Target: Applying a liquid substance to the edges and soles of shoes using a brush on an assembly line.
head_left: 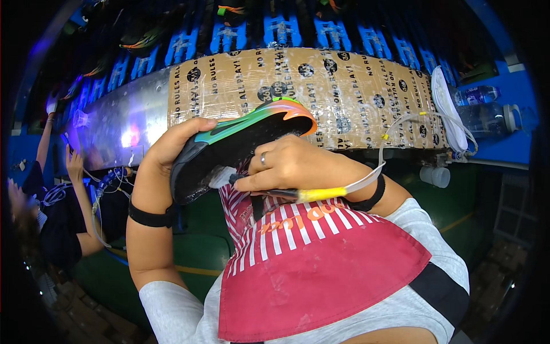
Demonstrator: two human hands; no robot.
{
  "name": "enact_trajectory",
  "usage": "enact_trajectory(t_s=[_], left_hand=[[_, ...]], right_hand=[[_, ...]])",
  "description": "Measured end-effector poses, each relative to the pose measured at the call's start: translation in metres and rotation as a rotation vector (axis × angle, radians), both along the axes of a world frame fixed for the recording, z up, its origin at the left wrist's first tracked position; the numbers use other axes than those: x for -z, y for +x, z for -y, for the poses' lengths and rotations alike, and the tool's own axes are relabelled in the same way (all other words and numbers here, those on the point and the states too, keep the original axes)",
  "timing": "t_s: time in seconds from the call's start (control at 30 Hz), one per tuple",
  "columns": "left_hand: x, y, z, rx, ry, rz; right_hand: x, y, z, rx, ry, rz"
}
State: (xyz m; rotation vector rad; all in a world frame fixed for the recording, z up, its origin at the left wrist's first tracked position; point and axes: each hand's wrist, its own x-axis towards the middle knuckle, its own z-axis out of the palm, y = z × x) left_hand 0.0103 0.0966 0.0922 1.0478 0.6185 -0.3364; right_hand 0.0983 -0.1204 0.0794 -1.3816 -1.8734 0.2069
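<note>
Head view: a shoe sole [240,146], black on its flat face with a green, orange and pink rim, is held up at the centre of the frame, tilted with its toe end toward the upper right. It is gripped at its lower left end by the left hand [166,152], whose fingers are wrapped around the heel edge, the thumb lying along the upper rim. A brush [286,192] with a dark shaft and a yellow band is clasped by the right hand [289,166], fingers clenched around it, a ring seen on one finger; its whitish tip is pressed against the lower part of the sole's black face. A thin pale tube [395,129] is seen running from the brush end toward the upper right of the frame. Black wristbands are worn on both wrists. Behind the sole, across the upper middle, a curved work surface [355,92] is covered with printed brown cardboard under clear film, with bare shiny metal to its left. Clear plastic bottles [478,94] are laid at the upper right. A red and white striped apron [309,269] fills the lower centre. At the left edge, another person's arms [74,172] are seen, raised toward the metal surface.
</note>
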Motion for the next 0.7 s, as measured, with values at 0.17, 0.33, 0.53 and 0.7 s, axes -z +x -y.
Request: enact_trajectory(t_s=[0.17,0.33,0.53,0.7], left_hand=[[-0.006,-0.007,-0.001,0.000,-0.061,-0.086],[0.016,-0.026,0.014,-0.183,-0.213,-0.056],[0.049,-0.034,0.026,-0.232,-0.360,0.077],[0.052,-0.028,0.037,-0.240,-0.459,0.129]], right_hand=[[0.006,-0.003,0.003,-0.093,-0.060,-0.170],[0.012,0.008,-0.003,0.251,0.000,-0.485],[0.012,0.015,0.001,0.496,-0.192,-0.806],[0.012,0.017,0.005,0.633,-0.078,-0.777]])
